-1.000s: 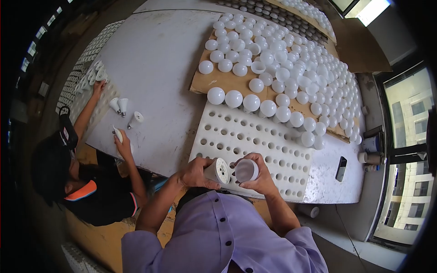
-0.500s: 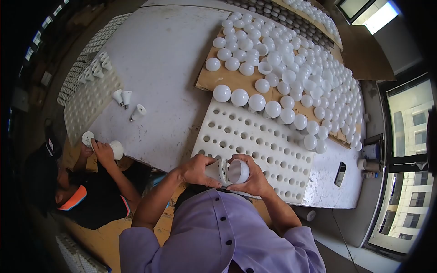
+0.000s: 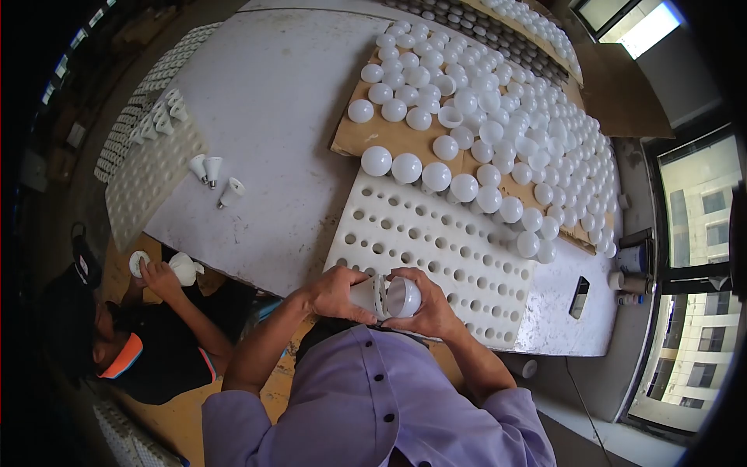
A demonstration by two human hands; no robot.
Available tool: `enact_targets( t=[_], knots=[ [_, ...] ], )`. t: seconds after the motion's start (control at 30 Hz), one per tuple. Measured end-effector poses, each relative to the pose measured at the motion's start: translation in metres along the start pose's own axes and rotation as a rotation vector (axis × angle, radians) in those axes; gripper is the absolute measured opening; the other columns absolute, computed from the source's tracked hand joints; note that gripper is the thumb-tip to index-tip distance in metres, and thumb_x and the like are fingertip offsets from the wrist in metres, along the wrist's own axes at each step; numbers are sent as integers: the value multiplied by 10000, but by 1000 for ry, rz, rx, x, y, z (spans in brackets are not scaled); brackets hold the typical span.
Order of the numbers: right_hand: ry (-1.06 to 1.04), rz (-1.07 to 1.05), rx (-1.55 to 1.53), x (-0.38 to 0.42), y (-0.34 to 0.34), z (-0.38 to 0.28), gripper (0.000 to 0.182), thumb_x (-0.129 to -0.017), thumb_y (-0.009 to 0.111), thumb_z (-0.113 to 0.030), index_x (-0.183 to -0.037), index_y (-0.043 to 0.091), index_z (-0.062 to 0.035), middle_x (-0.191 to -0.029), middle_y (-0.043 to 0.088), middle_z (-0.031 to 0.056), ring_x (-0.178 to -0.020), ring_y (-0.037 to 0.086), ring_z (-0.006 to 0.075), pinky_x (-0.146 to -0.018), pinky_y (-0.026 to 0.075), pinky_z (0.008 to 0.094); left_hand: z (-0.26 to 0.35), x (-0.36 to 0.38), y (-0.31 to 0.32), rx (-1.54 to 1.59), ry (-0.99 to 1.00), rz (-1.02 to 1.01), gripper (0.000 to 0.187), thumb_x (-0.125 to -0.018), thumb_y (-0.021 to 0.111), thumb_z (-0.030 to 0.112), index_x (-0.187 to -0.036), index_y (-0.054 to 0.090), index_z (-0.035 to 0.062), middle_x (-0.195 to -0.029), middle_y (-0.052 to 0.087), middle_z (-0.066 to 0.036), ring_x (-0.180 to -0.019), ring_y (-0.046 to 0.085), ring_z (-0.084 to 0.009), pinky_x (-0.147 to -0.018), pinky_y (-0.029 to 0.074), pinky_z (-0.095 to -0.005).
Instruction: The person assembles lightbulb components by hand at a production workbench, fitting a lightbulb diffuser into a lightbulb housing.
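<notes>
My left hand [image 3: 338, 295] is closed around a white bulb base [image 3: 364, 294], its open face turned to the right. In my right hand [image 3: 430, 305] sits a white dome-shaped bulb cover [image 3: 404, 296], gripped between thumb and fingers. Base and cover are held side by side in front of my shirt, their rims right up against each other. Just beyond my hands lies a white foam tray [image 3: 397, 236] with rows of round holes. A row of finished-looking white domed bulbs [image 3: 406, 168] stands along its far edge.
Many loose bulb covers [image 3: 498, 109] cover a cardboard sheet [image 3: 366, 134]. A phone [image 3: 579, 297] lies at the right. On the left, several bulb bases [image 3: 231, 192] lie near another foam tray [image 3: 148, 179]. A person [image 3: 156, 335] beside me handles a white bulb base [image 3: 138, 263].
My right hand has tilted the cover so more of its opening shows, close beside the base. The person on the left has drawn their hands a little lower and leftward.
</notes>
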State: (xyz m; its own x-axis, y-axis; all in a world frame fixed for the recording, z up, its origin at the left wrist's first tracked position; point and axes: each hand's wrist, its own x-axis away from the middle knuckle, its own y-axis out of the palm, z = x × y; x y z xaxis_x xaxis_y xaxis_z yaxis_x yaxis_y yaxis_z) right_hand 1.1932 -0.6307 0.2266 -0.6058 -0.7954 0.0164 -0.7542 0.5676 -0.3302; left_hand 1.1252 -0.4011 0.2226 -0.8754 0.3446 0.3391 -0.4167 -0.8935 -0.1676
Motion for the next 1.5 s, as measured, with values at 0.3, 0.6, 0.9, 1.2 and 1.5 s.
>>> enact_targets(
  t=[0.3,0.6,0.9,1.2,1.5],
  knots=[
    [19,8,-7,-3,1,-7,770,-539,900,-169,-1186,498,-53,-1122,569,85,-1044,569,212,-905,452,333,-1,-1,-1,-20,-15,-10,646,-566,854,379,-1012,644,-38,-887,686,-167,-817,656,-210,-778,497,-317],
    [16,15,44,-2,-2,-7,789,-542,898,-183,-1202,484,-58,-1120,570,90,-1030,579,225,-892,463,341,10,-2,-1,-36,-43,-13,637,-569,852,378,-998,641,-43,-888,682,-172,-816,652,-219,-779,493,-320],
    [7,-98,179,-2,5,-12,797,-623,846,-250,-1261,417,-43,-1186,522,168,-1082,549,327,-904,470,393,6,-4,6,-101,-33,-12,598,-564,848,353,-969,653,-41,-853,684,-157,-767,648,-200,-730,501,-306],
    [-231,50,188,-7,16,-10,746,-615,823,-189,-1227,439,-5,-1202,511,198,-1081,541,356,-889,486,413,13,-5,11,-35,-32,8,543,-553,842,332,-885,670,-62,-786,682,-140,-731,640,-166,-695,508,-295],
    [-458,244,61,1,18,0,515,-524,779,-88,-978,544,-23,-971,570,157,-872,584,270,-733,498,369,20,-9,26,184,-21,-42,454,-625,828,240,-884,662,-94,-731,667,-141,-577,628,-139,-520,510,-246]
  ],
)
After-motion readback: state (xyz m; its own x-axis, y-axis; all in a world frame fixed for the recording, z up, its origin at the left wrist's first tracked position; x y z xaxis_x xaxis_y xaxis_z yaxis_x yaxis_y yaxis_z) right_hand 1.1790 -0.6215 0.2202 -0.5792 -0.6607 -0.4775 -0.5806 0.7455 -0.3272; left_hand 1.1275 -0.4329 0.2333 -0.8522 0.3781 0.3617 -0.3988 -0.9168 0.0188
